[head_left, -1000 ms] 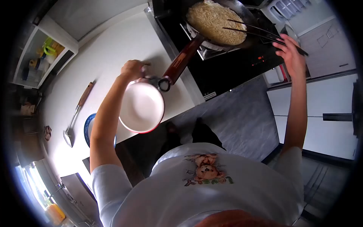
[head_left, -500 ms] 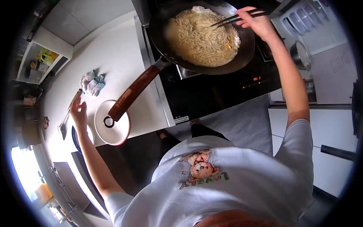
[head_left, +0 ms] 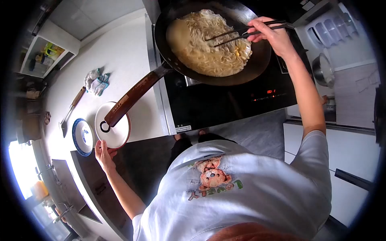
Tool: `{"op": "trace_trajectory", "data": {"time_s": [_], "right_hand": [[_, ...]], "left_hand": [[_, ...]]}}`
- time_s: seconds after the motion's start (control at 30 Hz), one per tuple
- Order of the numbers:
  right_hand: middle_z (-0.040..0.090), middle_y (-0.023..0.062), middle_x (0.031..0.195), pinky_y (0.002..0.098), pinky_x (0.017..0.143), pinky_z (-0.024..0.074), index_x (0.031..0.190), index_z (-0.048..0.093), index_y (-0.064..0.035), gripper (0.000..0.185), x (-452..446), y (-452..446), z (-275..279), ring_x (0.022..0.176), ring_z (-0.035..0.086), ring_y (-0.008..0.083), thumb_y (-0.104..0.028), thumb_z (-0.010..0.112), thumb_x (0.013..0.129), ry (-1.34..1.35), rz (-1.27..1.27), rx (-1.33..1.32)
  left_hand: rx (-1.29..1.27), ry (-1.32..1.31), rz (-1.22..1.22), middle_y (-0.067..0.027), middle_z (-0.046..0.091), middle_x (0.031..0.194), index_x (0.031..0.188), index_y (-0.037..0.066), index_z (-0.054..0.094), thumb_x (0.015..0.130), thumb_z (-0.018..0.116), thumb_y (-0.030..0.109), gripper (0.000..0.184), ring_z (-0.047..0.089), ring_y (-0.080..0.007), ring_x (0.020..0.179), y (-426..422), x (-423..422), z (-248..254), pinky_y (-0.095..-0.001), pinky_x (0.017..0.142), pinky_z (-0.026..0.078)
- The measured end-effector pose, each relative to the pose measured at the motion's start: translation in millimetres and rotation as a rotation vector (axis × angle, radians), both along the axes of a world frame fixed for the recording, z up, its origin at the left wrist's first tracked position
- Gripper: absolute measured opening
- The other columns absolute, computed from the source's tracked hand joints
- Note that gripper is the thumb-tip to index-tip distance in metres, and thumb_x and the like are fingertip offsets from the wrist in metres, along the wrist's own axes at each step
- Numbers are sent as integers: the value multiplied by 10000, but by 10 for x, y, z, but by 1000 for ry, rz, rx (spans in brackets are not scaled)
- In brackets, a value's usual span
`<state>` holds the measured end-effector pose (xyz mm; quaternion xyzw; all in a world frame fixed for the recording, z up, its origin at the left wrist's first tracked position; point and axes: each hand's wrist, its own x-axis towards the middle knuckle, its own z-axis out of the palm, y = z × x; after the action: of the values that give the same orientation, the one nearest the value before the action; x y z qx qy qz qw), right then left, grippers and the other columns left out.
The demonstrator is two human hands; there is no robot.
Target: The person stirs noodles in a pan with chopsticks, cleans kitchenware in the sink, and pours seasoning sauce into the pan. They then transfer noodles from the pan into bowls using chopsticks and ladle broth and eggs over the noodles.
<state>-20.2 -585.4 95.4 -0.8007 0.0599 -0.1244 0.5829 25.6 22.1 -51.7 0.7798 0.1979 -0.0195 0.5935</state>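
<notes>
My right hand [head_left: 268, 33] grips a pair of dark chopsticks [head_left: 233, 40], whose tips are in the noodles [head_left: 209, 54]. The noodles lie in cloudy broth, with some white and yellow bits like egg, inside a dark wok [head_left: 262, 56] on the cooktop. My left hand [head_left: 105, 157] is at the near rim of a white bowl [head_left: 117, 134] with a reddish edge, fingers closed on that rim. Above this bowl juts the wok's wooden handle [head_left: 134, 94], ending in a ring. Just left of it stands a blue-rimmed bowl [head_left: 76, 138].
A spatula with a wooden handle [head_left: 78, 96] and crumpled gloves [head_left: 96, 81] lie on the white counter [head_left: 124, 52]. The black cooktop [head_left: 209, 104] shows red lit digits. A metal bowl [head_left: 323, 70] sits at the right, near a rack of dishes [head_left: 331, 30].
My left hand has come from near the spatula handle down to the white bowl's near rim. The chopsticks have shifted left and deeper into the noodles.
</notes>
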Motion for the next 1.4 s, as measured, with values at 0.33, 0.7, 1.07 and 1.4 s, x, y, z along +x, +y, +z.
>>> {"op": "trace_trajectory", "data": {"time_s": [0.33, 0.7, 1.07, 1.4], "right_hand": [[602, 100, 799, 218, 555, 487, 948, 571, -4, 258, 27, 114, -87, 644, 617, 145, -237, 529, 844, 14, -26, 19], [602, 137, 782, 220, 458, 482, 911, 572, 11, 245, -55, 174, 29, 581, 624, 172, -213, 538, 819, 74, -367, -28], [611, 117, 802, 215, 530, 478, 927, 574, 4, 241, 238, 173, -47, 628, 616, 139, -215, 497, 863, -123, -261, -260], [595, 93, 803, 215, 559, 467, 947, 560, -7, 285, 99, 3, 213, 640, 604, 130, -271, 512, 850, 3, -219, -265]], "left_hand": [[29, 17, -167, -83, 587, 777, 1114, 5, 453, 751, 526, 64, 375, 562, -143, 529, 81, 232, -184, -225, 390, 460], [22, -57, -143, -85, 568, 806, 1146, -31, 429, 728, 509, 45, 432, 562, -144, 580, 194, 591, -245, -225, 403, 464], [-696, 44, 186, -137, 572, 828, 1054, -31, 451, 818, 547, 351, 458, 591, -244, 794, 617, 321, -346, -305, 630, 504], [-599, 63, 307, -192, 586, 904, 1064, -27, 432, 864, 413, 174, 285, 598, -280, 804, 1312, 804, -763, -343, 644, 509]]}}
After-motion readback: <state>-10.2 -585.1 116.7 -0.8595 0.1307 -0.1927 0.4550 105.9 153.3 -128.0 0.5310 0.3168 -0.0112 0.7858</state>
